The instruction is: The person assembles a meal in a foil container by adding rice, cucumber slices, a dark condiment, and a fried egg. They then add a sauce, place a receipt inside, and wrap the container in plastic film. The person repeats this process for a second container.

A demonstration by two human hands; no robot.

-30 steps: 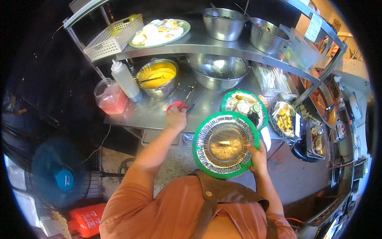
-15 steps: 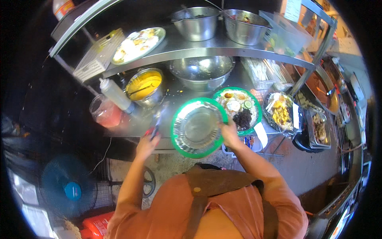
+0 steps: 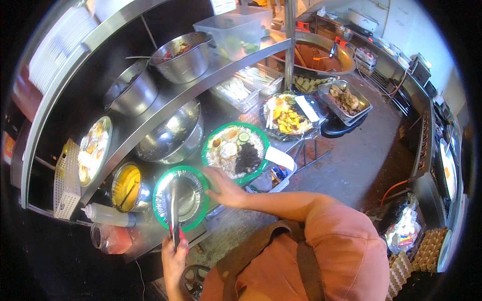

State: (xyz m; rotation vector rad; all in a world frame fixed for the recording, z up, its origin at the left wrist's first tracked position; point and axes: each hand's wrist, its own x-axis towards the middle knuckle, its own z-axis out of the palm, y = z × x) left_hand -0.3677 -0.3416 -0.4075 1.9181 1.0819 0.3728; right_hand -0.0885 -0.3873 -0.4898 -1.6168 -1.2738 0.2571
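Note:
My left hand (image 3: 174, 258) grips metal tongs (image 3: 174, 213) by their black-and-red handle, the tips over a foil-lined plate with a green rim (image 3: 205, 210). The plate holds nothing but its foil lining and lies at the counter's front edge. My right hand (image 3: 223, 188) is at its right rim, fingers stretched and thumb apart; contact with the rim is hard to tell. Just beyond is a green-rimmed plate of rice (image 3: 213, 159) with egg, cucumber slices, sauce cups and a dark shredded food.
Behind stand a steel mixing bowl (image 3: 193, 138) and a pot of yellow sauce (image 3: 125, 186); a squeeze bottle (image 3: 108, 215) lies left. A steel shelf (image 3: 201, 95) overhangs the counter. Right are a wrapped food platter (image 3: 288, 120), a meat tray (image 3: 346, 98) and a large pan (image 3: 346, 62).
My view has turned right. The foil-lined plate has come down onto the counter, and my right hand's grip on it has loosened. The tongs have moved over the plate.

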